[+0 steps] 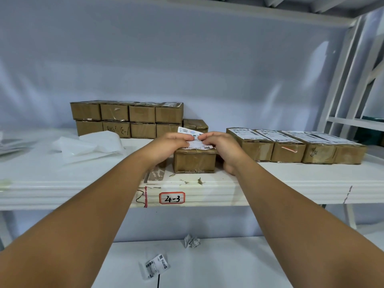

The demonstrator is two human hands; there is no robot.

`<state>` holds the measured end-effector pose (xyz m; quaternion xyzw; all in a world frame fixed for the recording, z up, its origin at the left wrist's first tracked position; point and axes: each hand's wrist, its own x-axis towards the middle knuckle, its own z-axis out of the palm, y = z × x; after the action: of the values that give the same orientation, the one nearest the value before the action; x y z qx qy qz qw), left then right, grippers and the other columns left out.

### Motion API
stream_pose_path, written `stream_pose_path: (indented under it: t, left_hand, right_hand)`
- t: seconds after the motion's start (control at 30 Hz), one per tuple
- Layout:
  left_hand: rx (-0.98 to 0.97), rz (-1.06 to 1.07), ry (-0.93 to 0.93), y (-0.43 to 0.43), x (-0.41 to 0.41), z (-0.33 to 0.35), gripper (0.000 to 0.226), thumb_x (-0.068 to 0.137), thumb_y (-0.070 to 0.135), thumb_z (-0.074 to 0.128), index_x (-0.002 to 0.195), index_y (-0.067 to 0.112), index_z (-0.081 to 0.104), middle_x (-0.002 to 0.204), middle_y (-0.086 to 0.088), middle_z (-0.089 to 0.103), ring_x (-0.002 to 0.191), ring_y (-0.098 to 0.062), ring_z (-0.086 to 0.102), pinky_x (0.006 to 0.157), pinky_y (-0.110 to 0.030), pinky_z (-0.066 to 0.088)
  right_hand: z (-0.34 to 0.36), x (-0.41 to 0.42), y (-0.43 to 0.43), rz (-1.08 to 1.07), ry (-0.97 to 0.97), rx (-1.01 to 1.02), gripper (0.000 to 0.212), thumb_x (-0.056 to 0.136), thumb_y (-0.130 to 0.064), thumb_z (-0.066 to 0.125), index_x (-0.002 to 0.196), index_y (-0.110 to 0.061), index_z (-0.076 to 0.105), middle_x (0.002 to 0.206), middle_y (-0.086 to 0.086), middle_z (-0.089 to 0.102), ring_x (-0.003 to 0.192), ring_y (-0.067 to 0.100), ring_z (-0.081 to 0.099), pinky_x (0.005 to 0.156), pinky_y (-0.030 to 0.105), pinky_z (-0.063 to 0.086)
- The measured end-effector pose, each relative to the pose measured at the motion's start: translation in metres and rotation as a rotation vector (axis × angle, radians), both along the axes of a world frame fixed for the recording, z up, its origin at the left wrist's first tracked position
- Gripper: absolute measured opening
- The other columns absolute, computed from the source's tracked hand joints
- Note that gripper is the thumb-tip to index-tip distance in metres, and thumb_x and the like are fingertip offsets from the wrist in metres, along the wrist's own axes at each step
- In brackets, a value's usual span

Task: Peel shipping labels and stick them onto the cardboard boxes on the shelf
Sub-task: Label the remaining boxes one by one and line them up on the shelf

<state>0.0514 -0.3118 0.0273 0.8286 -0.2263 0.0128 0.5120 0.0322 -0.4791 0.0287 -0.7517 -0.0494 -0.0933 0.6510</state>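
Left hand (172,143): pinched the label's left edge.
Right hand (216,145): pinched its right edge.
Label (190,134): lay over the box (194,161), far end lifted.
Box: stood at the shelf (270,175) front.

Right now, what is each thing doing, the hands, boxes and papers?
Left hand, pinches the shipping label.
Right hand, pinches it too.
Shipping label, bent, over the middle box.
Middle box, taped shut.
Right boxes, in a row, labelled on top.
Left boxes, stacked two high.
Backing paper, loose on the shelf.
Crumpled paper, balled up below.
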Motion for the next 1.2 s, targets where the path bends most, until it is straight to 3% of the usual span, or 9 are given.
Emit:
stream_pose_path:
  t: [0.07, 0.13, 0.27, 0.37, 0.53, 0.63, 0.77, 1.1, 1.2]
  left_hand:
    - [0.099, -0.033, 0.019, 0.005, 0.005, 0.006, 0.03, 0.091, 0.026, 0.056, 0.119, 0.035, 0.061, 0.135, 0.01, 0.048, 0.124, -0.009, 0.042, 0.1, -0.025, 0.03]
    - [0.151, -0.064, 0.035, 0.01, 0.009, 0.009, 0.03, 0.084, 0.036, 0.062, 0.113, 0.043, 0.061, 0.137, 0.012, 0.047, 0.127, -0.008, 0.041, 0.11, -0.032, 0.027]
    - [0.146, -0.106, 0.032, 0.015, 0.016, 0.007, 0.028, 0.084, 0.038, 0.066, 0.111, 0.043, 0.062, 0.138, 0.011, 0.049, 0.126, -0.008, 0.044, 0.112, -0.036, 0.03]
    - [0.101, -0.097, 0.012, 0.013, 0.018, 0.001, 0.027, 0.09, 0.031, 0.059, 0.116, 0.038, 0.061, 0.133, 0.012, 0.051, 0.122, -0.008, 0.047, 0.108, -0.033, 0.034]
    - [0.079, -0.091, 0.014, 0.012, 0.02, -0.004, 0.027, 0.089, 0.039, 0.056, 0.116, 0.041, 0.058, 0.131, 0.011, 0.049, 0.118, -0.01, 0.048, 0.103, -0.032, 0.037]
    - [0.08, -0.03, 0.005, 0.012, 0.025, -0.006, 0.033, 0.092, 0.042, 0.05, 0.125, 0.039, 0.052, 0.136, 0.009, 0.043, 0.12, -0.013, 0.044, 0.1, -0.033, 0.037]
    - [0.028, 0.023, 0.004, 0.011, 0.031, -0.006, 0.037, 0.096, 0.032, 0.045, 0.133, 0.033, 0.047, 0.141, 0.007, 0.041, 0.124, -0.013, 0.042, 0.101, -0.03, 0.034]
    - [0.006, -0.011, 0.038, 0.01, 0.031, -0.009, 0.049, 0.095, 0.031, 0.047, 0.143, 0.031, 0.035, 0.15, 0.014, 0.026, 0.133, -0.007, 0.028, 0.101, -0.025, 0.023]
    - [-0.017, -0.038, 0.089, 0.013, 0.029, -0.008, 0.06, 0.089, 0.035, 0.057, 0.144, 0.033, 0.034, 0.153, 0.017, 0.021, 0.138, -0.01, 0.026, 0.111, -0.029, 0.022]
  right_hand:
    - [0.003, 0.003, -0.005, 0.001, 0.018, -0.05, 0.023, 0.086, -0.001, 0.053, 0.095, -0.012, 0.071, 0.1, 0.007, 0.069, 0.08, 0.03, 0.061, 0.069, 0.022, 0.052]
    - [0.002, 0.008, -0.01, 0.028, 0.033, -0.069, 0.029, 0.087, -0.002, 0.051, 0.105, -0.012, 0.071, 0.106, 0.003, 0.067, 0.086, 0.017, 0.062, 0.064, 0.012, 0.048]
    - [0.003, 0.021, -0.007, 0.044, 0.086, -0.146, 0.038, 0.083, -0.016, 0.049, 0.115, -0.016, 0.069, 0.121, -0.004, 0.061, 0.106, 0.015, 0.052, 0.097, 0.027, 0.041]
    - [0.008, 0.026, -0.001, 0.037, 0.131, -0.231, 0.063, 0.064, -0.039, 0.055, 0.116, -0.006, 0.061, 0.129, 0.018, 0.057, 0.096, 0.026, 0.057, 0.084, 0.031, 0.037]
    - [0.001, 0.039, -0.005, 0.121, 0.062, -0.218, 0.039, 0.09, -0.009, 0.047, 0.127, 0.002, 0.051, 0.131, 0.024, 0.051, 0.107, 0.031, 0.059, 0.082, 0.026, 0.034]
    - [-0.002, 0.04, -0.006, 0.155, 0.055, -0.209, 0.039, 0.093, -0.013, 0.05, 0.131, -0.014, 0.055, 0.132, 0.011, 0.057, 0.116, 0.022, 0.056, 0.096, 0.025, 0.038]
    - [-0.008, 0.042, -0.01, 0.222, 0.017, -0.28, 0.042, 0.091, -0.024, 0.057, 0.133, -0.027, 0.053, 0.144, -0.004, 0.045, 0.128, 0.015, 0.045, 0.113, 0.031, 0.028]
    - [-0.005, 0.035, -0.014, 0.39, 0.037, -0.275, 0.056, 0.07, -0.041, 0.075, 0.123, -0.041, 0.059, 0.159, -0.012, 0.008, 0.143, 0.011, 0.022, 0.118, 0.038, 0.019]
    - [-0.004, 0.033, -0.015, 0.432, 0.051, -0.288, 0.07, 0.061, -0.044, 0.081, 0.127, -0.042, 0.056, 0.16, -0.012, 0.003, 0.144, 0.011, 0.018, 0.119, 0.039, 0.018]
